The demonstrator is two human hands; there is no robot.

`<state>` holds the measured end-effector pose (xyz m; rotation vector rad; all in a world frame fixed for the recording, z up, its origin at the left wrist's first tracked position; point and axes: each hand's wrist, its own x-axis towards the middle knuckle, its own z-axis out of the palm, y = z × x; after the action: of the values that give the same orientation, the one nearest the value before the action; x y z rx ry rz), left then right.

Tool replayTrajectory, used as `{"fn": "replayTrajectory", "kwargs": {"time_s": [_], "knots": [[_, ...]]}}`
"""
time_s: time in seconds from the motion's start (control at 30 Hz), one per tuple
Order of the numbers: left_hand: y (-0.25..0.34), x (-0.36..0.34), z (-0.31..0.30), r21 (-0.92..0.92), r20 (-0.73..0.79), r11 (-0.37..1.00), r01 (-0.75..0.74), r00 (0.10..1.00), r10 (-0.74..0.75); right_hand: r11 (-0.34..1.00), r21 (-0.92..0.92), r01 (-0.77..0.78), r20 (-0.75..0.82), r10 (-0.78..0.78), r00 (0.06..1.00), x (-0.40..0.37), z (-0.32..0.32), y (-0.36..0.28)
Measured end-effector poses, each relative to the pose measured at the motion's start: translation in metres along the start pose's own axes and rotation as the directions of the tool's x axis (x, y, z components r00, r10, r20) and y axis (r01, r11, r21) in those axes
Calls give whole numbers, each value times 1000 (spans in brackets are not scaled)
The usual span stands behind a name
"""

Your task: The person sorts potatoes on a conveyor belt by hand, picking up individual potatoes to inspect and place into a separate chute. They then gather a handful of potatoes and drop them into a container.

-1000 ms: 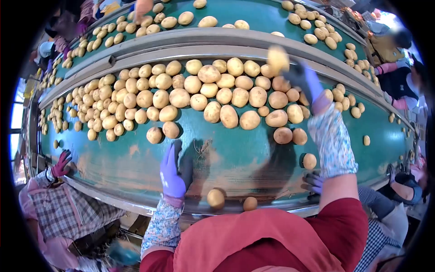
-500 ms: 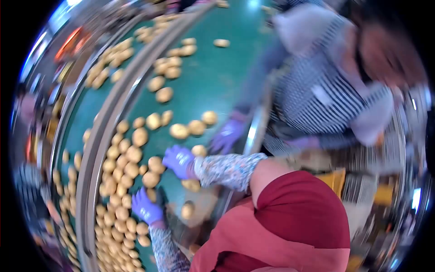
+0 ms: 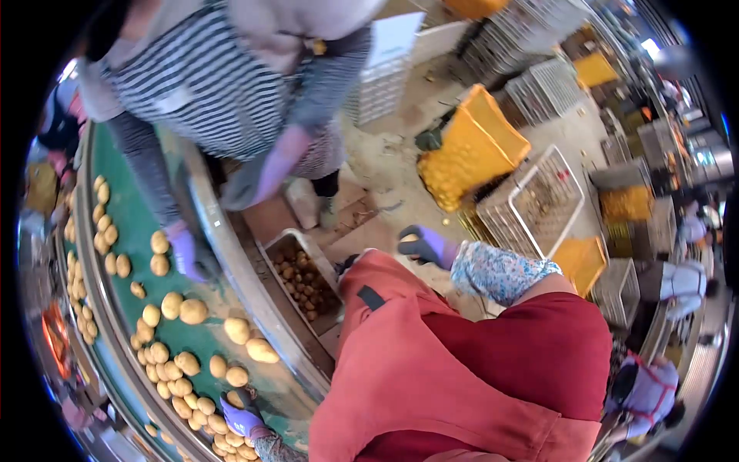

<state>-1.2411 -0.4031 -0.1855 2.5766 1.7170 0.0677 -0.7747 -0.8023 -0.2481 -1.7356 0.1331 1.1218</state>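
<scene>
My right hand (image 3: 431,245), in a purple glove with dark fingers, is raised off the belt at the centre right, closed around a potato (image 3: 409,238). Down at the lower left, my left hand (image 3: 242,417) is over the green belt (image 3: 204,339), its gloved fingers curled on a potato (image 3: 235,399). Potatoes (image 3: 159,353) lie in a cluster beside and beyond it, and two larger ones (image 3: 262,350) rest near the belt's metal edge.
Across the belt's edge stands a co-worker in a striped apron (image 3: 208,85), one gloved hand (image 3: 185,254) over the belt. A crate of potatoes (image 3: 302,281) is below the edge. A tipped yellow crate (image 3: 481,131) and a white crate (image 3: 539,204) are farther right.
The view has swung right, bringing the floor and crates into sight. My right hand has left the belt and now holds a potato; my left hand now grips one too.
</scene>
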Motion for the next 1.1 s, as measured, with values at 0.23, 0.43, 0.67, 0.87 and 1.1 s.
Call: {"fn": "replayTrajectory", "kwargs": {"time_s": [0.23,0.43,0.67,0.87,1.1], "knots": [[-3,-31,25,-875,232,440,202,973,15,996,87,-6,-428,42,903,-30,-261,128],[122,-127,-50,-96,4,992,-78,997,79,994,18,-107,526,82,847,143,-147,130],[77,-270,6,-250,-254,960,124,949,-188,714,-196,672,968,31,249,-80,212,-158],[62,-364,17,-437,-297,726,531,676,-674,-519,-43,853,977,-201,-73,16,344,-99],[96,-406,0,-560,-207,609,562,616,-760,57,551,833,794,273,-544,-122,364,15]]}}
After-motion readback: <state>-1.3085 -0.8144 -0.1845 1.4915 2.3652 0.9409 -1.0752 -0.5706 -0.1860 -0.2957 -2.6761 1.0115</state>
